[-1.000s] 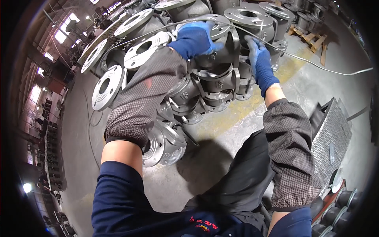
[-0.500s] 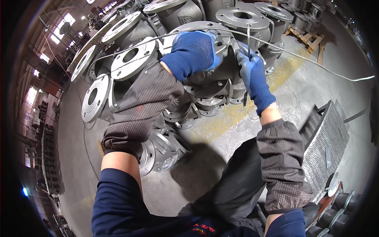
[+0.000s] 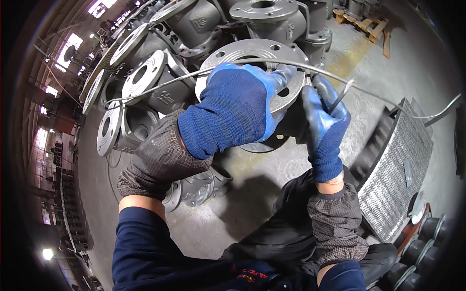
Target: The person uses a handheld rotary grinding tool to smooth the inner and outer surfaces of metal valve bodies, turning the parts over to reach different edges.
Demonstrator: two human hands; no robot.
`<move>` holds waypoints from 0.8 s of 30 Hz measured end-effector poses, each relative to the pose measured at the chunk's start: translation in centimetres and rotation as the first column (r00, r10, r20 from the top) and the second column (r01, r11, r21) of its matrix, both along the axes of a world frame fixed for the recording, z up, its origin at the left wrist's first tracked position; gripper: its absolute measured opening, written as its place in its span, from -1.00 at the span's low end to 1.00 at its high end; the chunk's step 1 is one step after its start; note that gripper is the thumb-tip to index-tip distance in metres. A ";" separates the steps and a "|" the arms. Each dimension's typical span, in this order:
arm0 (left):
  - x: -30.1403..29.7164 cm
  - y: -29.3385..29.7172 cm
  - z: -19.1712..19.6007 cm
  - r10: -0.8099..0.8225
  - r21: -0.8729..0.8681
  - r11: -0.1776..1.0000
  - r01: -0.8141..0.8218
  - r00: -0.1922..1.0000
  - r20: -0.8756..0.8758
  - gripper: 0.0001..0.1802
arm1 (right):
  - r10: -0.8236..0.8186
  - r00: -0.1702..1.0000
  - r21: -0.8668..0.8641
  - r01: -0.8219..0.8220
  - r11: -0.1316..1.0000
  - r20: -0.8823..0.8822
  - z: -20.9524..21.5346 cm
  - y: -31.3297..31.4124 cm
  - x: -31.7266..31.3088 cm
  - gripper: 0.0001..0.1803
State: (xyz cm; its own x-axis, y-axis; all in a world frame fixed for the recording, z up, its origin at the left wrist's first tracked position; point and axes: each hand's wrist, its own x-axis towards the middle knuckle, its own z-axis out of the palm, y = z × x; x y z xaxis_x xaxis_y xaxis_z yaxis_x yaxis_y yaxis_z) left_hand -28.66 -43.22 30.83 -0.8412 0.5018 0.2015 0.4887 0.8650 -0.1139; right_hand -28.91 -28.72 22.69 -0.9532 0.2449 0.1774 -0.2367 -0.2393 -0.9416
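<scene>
Metal casting with a wide round flange (image 3: pixel 250 50) sits at the centre of the frame, just above the middle, between the two gloved hands. The left hand (image 3: pixel 238 99) curls over the flange's near edge and appears to grip it, though the fingertips underneath are hidden. The right hand (image 3: pixel 323 121) is closed around a thin rod (image 3: pixel 342 94), its fingers resting against the casting's right side; whether it bears any weight, I cannot tell. To handle such a bulky piece well, the left grip should hook firmly behind the rim, with the right palm flat on the body as a steady, and the rod should lie clear of the bolt holes. A loose grey cable (image 3: pixel 272 61) crosses the flange from left to right, so it is worth making sure that no loop catches on the rim or a finger. The flange face points up toward the camera, tipped a little toward the lower edge. The casting's long axis seems to run steeply down the frame, from that face to the dark lower rim showing beneath the hands, its bottom end leaning slightly right; the gloves cover much of the body.
</scene>
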 end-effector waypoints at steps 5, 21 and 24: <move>-2.3 3.2 -3.0 -0.047 0.162 0.987 0.013 0.977 0.209 -0.36 | -0.006 0.999 0.022 0.005 1.000 0.052 -0.9 4.0 -0.1 -0.67; -4.1 23.6 -12.9 -0.398 0.457 0.861 0.221 0.853 0.337 -0.28 | -0.527 0.847 0.538 0.475 0.696 -0.066 -6.4 22.1 4.4 -0.67; -2.7 28.5 -14.2 -0.492 0.509 0.796 0.326 0.840 0.231 -0.39 | -0.631 0.776 0.386 0.586 0.712 -0.016 -8.8 26.5 6.1 -0.71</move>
